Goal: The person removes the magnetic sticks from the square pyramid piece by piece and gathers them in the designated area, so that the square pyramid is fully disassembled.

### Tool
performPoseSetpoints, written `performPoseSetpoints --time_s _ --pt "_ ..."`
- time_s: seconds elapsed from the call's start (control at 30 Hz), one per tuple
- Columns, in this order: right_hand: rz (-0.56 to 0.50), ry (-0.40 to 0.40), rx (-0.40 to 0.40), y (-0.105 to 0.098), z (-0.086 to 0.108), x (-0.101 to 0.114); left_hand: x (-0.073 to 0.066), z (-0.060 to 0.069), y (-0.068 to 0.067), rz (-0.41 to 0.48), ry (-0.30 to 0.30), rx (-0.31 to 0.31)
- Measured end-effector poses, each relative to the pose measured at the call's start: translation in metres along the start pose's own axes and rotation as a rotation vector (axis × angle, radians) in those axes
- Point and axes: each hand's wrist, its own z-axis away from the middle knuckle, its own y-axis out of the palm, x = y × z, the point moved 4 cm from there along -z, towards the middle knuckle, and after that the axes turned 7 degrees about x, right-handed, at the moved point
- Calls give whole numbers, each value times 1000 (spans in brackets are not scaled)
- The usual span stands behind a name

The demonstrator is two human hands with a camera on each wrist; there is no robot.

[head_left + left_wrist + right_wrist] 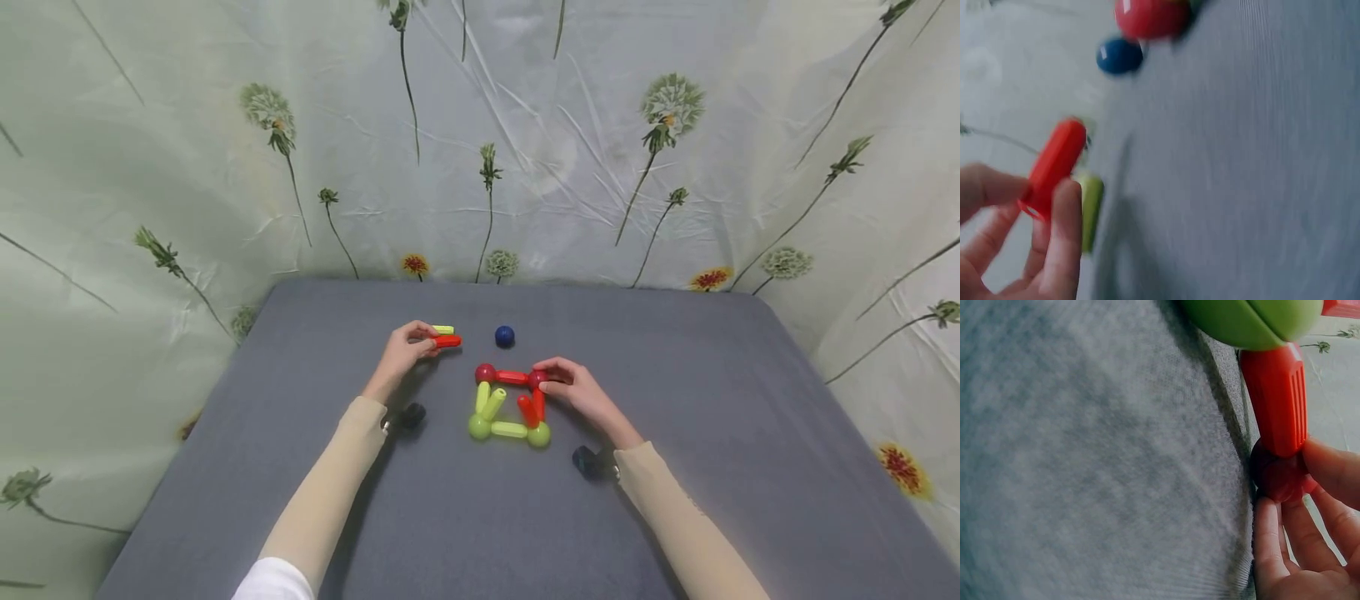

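Note:
My left hand [405, 352] pinches a red toy building rod [1058, 159] between thumb and fingers. Just past it lies a yellow-green rod [443, 330]. To the right is a square frame of rods and balls, with a dark red ball [485, 373] at its back left and green balls [480, 427] along its front. Thumb and fingers of my right hand [579, 390] grip the back-right red ball [1275, 475], into which a red rod [1277, 400] runs. From the front corners a yellow-green rod [494, 404] and a red rod [528, 411] stick up.
A loose blue ball [505, 337] sits behind the frame on the grey tabletop [480, 517]. Dark wrist devices hang by the left wrist [412, 416] and the right wrist [587, 461]. A flowered curtain [450, 208] borders the table at the back and sides.

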Motion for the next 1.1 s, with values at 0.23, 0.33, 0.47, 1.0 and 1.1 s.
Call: performPoseSetpoints --time_s 0.23,0.33,0.47,1.0,1.1 --pt "-4 11 -3 1 0 0 7 -12 -17 -153 -67 -115" --pt "-13 18 0 2 0 1 3 -11 -17 -256 -31 -147" --pt "-22 18 1 1 0 -1 -11 0 0 -277 86 29" --pt "-23 31 -2 1 0 -2 -30 40 81 -352 255 649" --pt "-22 29 -3 0 1 -1 -28 38 75 -301 260 551"
